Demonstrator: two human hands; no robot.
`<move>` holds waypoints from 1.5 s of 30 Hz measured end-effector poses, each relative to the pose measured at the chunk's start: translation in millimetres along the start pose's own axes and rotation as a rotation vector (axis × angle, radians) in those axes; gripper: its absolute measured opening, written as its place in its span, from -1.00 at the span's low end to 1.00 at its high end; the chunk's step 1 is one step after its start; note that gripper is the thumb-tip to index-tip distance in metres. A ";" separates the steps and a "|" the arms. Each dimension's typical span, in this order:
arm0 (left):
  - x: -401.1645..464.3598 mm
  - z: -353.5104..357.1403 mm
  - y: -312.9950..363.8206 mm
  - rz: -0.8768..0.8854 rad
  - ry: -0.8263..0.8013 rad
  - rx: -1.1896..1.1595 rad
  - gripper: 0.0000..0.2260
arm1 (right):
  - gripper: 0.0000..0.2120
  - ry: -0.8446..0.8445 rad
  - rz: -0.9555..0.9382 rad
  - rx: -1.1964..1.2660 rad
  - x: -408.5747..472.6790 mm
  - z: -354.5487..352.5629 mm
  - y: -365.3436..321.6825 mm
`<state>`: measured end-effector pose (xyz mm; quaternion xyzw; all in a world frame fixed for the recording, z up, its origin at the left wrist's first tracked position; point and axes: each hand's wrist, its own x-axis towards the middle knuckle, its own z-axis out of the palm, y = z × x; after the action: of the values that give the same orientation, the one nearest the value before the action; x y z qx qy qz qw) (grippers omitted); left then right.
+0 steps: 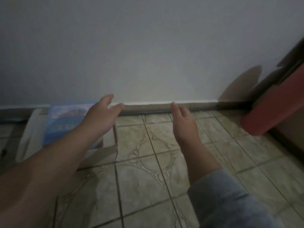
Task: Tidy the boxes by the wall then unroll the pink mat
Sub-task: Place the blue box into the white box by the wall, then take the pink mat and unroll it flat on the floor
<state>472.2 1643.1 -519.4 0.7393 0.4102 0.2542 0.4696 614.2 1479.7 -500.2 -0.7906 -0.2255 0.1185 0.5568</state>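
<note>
1. The left hand (100, 115) reaches toward the wall (148, 46), fingers spread and empty, hovering over the near right corner of a blue box (65, 124) inside an open cardboard box (98, 155).
2. The right hand (183, 124) is held out loose and empty above the tiled floor (148, 178), its grey sleeve (222, 199) pushed up the forearm.
3. The rolled pink mat (271, 111) slants well off to the right of the right hand, one end low near the skirting; a brown cardboard flap (241, 84) stands behind it.

You see a dim, blurry room. The wall (148, 46) is lightest low down in the middle, darker toward its corners.
</note>
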 end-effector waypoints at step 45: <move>-365.9 9.3 631.8 0.163 -0.768 0.220 -0.38 | -0.41 0.382 0.364 -0.097 -288.5 -588.4 -386.5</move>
<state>516.2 1188.7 50.5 0.8564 0.1698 -0.0495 0.4851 534.3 959.6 49.4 -0.8519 0.0242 0.0541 0.5203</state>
